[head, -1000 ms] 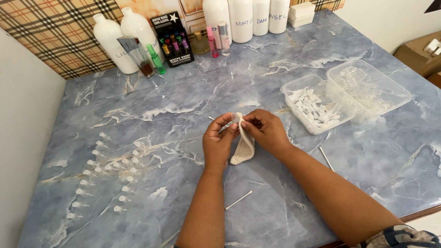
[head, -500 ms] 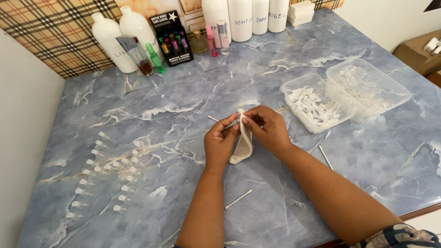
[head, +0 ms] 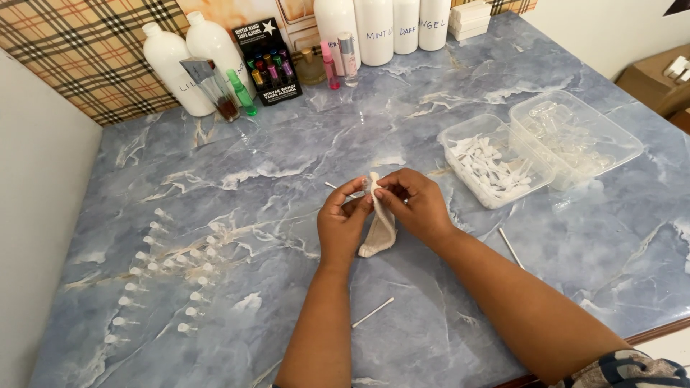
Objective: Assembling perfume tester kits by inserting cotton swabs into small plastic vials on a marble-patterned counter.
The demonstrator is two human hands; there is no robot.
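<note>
Both hands meet above the middle of the blue marbled worktop. The left hand and right hand each pinch the top of a small cream cloth, which hangs down between them; a thin stick pokes out by the left fingertips. Judged from this, steady wrists and fingertip pressure close to the stick's tip suit the step best.

Blue marble-patterned worktop with white veining, lit evenly from above. A tan plaid-patterned wall covering backs its far edge; a plain pale wall bounds the left side. A brown cardboard box stands beyond the right corner.
</note>
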